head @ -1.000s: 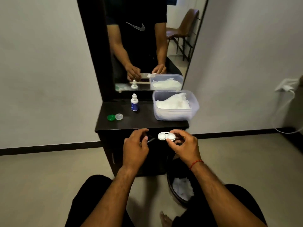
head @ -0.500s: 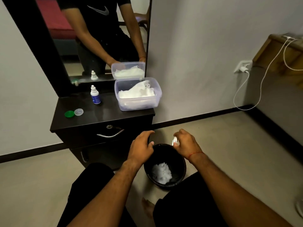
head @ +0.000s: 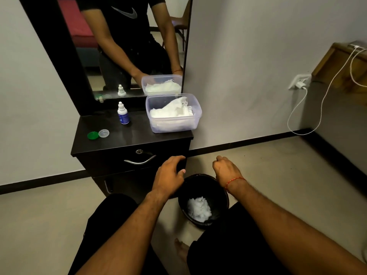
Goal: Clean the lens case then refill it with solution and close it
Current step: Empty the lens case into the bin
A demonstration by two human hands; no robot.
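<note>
My right hand (head: 226, 170) is closed in a fist, knuckles up, just above the back rim of the black waste bin (head: 223, 195). The lens case it was holding is hidden inside the fist. My left hand (head: 168, 175) hovers at the bin's left rim with fingers loosely curled and nothing visible in it. On the dark dresser top (head: 135, 135) stand the small solution bottle (head: 123, 114) with a blue label, and the two loose caps, one green (head: 93, 135) and one clear (head: 103, 133).
A clear plastic tub of white tissues (head: 172, 116) sits at the dresser's right end under the mirror (head: 127, 46). Crumpled white tissue (head: 198, 209) lies in the bin. A drawer handle (head: 140, 161) faces me. A charger cable (head: 303, 108) hangs on the right wall.
Both hands dropped from the dresser's front edge down to the bin. The white case, seen in my right fingers before, is now covered by the closed fist.
</note>
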